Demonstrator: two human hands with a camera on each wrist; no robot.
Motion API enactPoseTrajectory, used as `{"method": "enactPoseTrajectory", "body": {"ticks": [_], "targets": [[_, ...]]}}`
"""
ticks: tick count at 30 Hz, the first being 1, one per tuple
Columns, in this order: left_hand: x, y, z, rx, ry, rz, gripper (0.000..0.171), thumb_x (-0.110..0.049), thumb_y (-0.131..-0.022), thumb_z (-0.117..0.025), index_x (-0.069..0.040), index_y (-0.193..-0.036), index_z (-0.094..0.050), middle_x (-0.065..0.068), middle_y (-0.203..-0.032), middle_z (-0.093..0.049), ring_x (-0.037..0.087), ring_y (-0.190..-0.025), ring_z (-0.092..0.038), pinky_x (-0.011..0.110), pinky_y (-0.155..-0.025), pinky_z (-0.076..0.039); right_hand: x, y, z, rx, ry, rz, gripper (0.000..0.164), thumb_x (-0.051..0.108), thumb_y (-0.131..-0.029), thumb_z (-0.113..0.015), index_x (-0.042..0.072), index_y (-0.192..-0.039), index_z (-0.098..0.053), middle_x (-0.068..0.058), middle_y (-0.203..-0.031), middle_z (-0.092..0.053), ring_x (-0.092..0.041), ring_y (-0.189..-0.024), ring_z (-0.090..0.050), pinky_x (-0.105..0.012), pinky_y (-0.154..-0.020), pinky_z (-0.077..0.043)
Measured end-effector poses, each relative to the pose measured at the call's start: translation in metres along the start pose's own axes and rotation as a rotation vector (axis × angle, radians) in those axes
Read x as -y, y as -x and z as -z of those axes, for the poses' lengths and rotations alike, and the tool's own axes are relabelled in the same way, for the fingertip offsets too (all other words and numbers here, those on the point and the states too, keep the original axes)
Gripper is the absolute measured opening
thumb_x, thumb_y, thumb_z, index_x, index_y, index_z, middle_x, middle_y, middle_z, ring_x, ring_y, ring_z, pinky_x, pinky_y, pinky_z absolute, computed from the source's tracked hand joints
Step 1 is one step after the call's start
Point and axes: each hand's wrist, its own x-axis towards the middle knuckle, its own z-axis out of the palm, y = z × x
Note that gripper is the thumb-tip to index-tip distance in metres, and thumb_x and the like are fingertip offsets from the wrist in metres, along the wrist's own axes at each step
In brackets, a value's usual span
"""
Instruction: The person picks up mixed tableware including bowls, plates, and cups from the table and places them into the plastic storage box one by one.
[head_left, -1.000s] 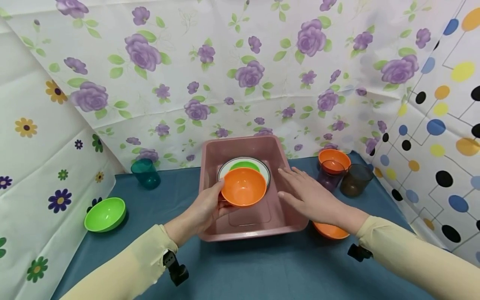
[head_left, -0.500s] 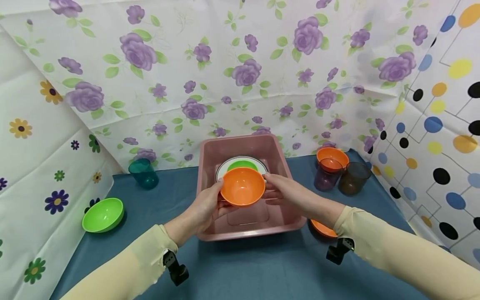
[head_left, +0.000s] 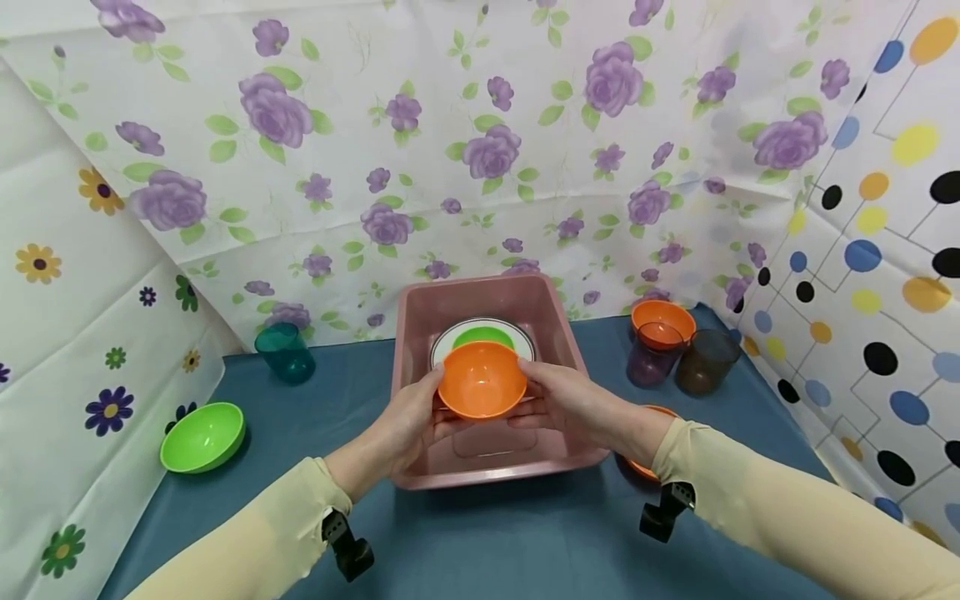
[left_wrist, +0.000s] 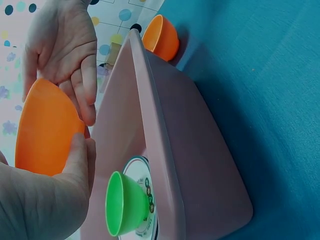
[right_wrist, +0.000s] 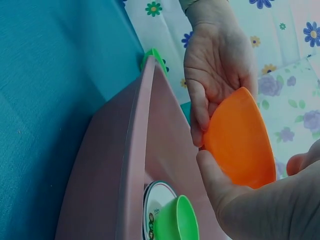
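Head view first: I have the orange bowl [head_left: 482,380] between my two hands, above the pink tub [head_left: 498,475] on the desk [head_left: 502,537]. My left hand [head_left: 405,421] grips one side and my right hand [head_left: 566,398] the other, thumbs up by the rim and fingers lower down. Below it, inside the tub, a green bowl [head_left: 483,334] stands on a white plate [head_left: 445,342]; both wrist views show my bowl apart from them. I'd call this the holding-and-steadying step – nothing set down yet. If lowering is what comes next, it would call for keeping the bowl level, clearing the green one – and leaving my fingertips room to slip out from underneath.
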Motion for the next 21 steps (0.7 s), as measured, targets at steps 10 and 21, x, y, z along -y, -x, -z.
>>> {"method": "enactPoseTrajectory", "body": {"ticks": [10,21], "targets": [[0.0044,0.0006,0.0010,0.014,-0.003,0.005,0.059,-0.046,-0.111,-0.038,-0.001,-0.148,-0.047,0.019,-0.128,-0.065,0.026,-0.106,-0.071,0.040,-0.096,-0.054,-0.0027,-0.0011,-0.0028,-0.024,-0.039,-0.012,0.049,0.029,-0.113,-0.042,-0.004,-0.148,-0.042,-0.020,-0.119,-0.067,-0.026,-0.099,-0.073,-0.044,-0.097,-0.054],[0.0020,0.0013,0.0031,0.040,0.019,0.005,0.055,-0.041,-0.113,-0.037,0.000,-0.149,-0.044,0.022,-0.130,-0.064,0.027,-0.107,-0.070,0.044,-0.098,-0.052,0.0014,-0.0065,-0.0028,-0.048,-0.032,-0.015,0.047,0.026,-0.113,-0.042,-0.004,-0.149,-0.040,-0.022,-0.123,-0.064,-0.027,-0.100,-0.072,-0.044,-0.095,-0.055]]}}
